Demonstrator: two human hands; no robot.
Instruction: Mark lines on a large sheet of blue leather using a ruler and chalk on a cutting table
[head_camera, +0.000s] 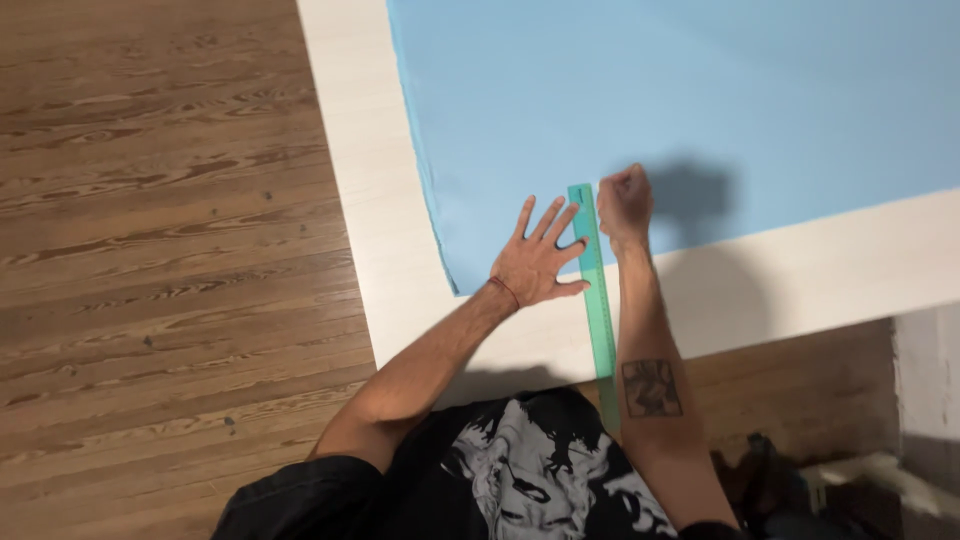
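Observation:
A large sheet of light blue fabric (680, 100) lies flat on a pale white table (370, 200). A long translucent green ruler (594, 280) rests across the fabric's near edge, running toward me and past the table's front edge. My left hand (535, 262) is spread flat with its fingertips pressing the ruler's left side. My right hand (624, 205) is closed in a fist at the ruler's far end, on its right side; whatever it may grip is too small to see.
Brown wooden floorboards (150, 220) lie left of the table. Dark objects and a pale ledge (860, 480) sit on the floor at the lower right, below the table's front edge.

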